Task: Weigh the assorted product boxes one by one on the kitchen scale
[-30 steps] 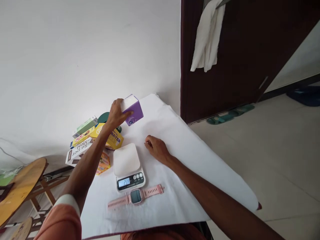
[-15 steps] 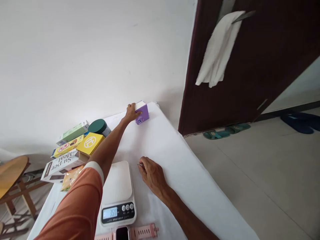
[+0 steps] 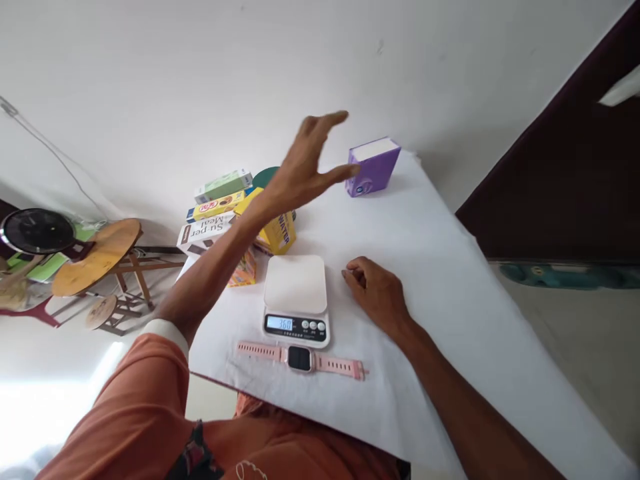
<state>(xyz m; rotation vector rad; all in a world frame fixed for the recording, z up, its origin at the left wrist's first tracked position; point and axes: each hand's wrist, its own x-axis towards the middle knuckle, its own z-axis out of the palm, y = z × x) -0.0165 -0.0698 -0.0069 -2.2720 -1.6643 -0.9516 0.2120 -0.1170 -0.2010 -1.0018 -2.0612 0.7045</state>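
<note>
A purple box (image 3: 376,168) with a white top stands upright at the far corner of the table. My left hand (image 3: 307,163) is raised just left of it, thumb and fingers spread, holding nothing. My right hand (image 3: 376,291) rests on the white cloth with its fingers curled in, and nothing shows in them. Left of that hand sits a white digital kitchen scale (image 3: 295,283), its plate bare and its display lit with digits. A pink-strapped smartwatch (image 3: 299,359) lies stretched out flat in front of the scale.
Left of the scale cluster a yellow box (image 3: 280,235), a white "Su-per Meal" box (image 3: 203,233), a yellow carton (image 3: 219,205), a green-and-white box (image 3: 223,186) and a green-lidded container (image 3: 265,177), partly behind my arm. A wall closes the back. A round wooden stool (image 3: 97,257) stands beyond the table's left side.
My left hand has let go of the purple box and drawn back leftward from it. The view has swung left and down, showing more of the table's front. My right hand stays curled on the cloth.
</note>
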